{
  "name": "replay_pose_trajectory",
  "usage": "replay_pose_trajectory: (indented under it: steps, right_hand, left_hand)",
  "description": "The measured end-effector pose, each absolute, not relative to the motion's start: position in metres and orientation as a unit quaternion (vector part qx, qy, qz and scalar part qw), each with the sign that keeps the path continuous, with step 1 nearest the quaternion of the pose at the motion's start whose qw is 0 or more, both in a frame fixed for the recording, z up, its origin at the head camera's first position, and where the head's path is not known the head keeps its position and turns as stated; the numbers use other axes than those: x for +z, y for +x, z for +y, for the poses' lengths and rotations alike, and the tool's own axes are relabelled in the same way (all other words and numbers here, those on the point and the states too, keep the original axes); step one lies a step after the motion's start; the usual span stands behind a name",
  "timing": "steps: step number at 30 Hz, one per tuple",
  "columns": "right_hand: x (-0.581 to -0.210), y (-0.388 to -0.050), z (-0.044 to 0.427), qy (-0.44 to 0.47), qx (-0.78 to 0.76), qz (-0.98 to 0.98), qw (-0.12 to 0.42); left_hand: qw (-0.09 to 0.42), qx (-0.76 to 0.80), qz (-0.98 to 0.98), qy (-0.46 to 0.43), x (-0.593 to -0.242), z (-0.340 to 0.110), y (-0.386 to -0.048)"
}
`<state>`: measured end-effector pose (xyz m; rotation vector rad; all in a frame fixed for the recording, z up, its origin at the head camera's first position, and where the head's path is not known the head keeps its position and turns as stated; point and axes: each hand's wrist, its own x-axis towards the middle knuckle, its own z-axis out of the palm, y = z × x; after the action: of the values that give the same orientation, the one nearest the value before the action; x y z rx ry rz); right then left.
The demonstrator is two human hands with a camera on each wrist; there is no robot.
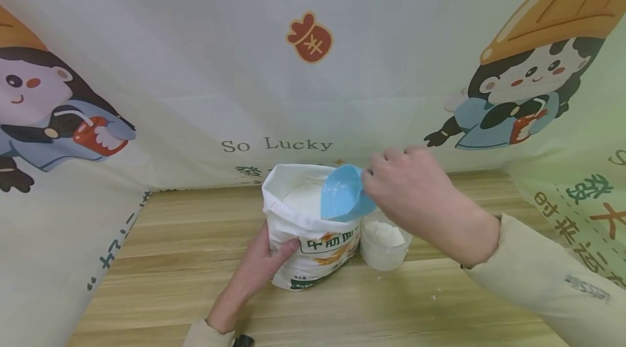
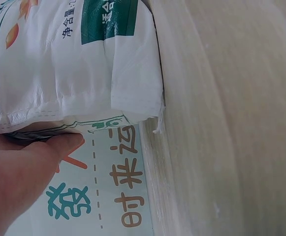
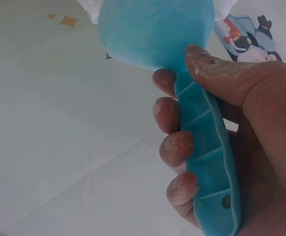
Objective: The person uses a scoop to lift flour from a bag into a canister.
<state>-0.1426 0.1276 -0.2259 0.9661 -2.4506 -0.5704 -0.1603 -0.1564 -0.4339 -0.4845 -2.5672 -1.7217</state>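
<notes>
A white bag of flour (image 1: 293,222) stands with its top open on the wooden table, white flour showing inside. My left hand (image 1: 261,263) grips the bag's left side, the thumb on its front; the left wrist view shows that hand (image 2: 22,172) at the bag's edge. In my right hand (image 1: 411,189) is a blue scoop (image 1: 344,195), tilted over the right part of the bag's mouth. The right wrist view shows the fingers curled round its ribbed handle (image 3: 204,157), with white powder on thumb and fingertips. A clear round tub (image 1: 385,252) holding white flour stands right of the bag.
Behind the table (image 1: 176,260) hangs a printed cloth (image 1: 220,64) with cartoon figures and lettering, which also covers both sides. Small white specks lie on the table in front of the tub. A small dark object (image 1: 243,341) shows by the left sleeve.
</notes>
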Motion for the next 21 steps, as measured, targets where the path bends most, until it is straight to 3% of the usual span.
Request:
replay_pose_trajectory:
  steps: [4, 13, 21]
  right_hand:
    - [-0.224, -0.141, 0.118, 0.345, -0.231, -0.886, 0.207]
    - [-0.225, -0.142, 0.108, 0.336, -0.235, -0.882, 0.230]
    - [-0.226, -0.143, 0.097, 0.316, -0.240, -0.899, 0.185]
  left_hand:
    - [0.008, -0.552, -0.820, -0.155, -0.434, -0.156, -0.160]
    - [0.008, -0.553, -0.817, -0.163, -0.434, -0.157, -0.160]
    - [0.007, -0.553, -0.818, -0.156, -0.434, -0.157, -0.160]
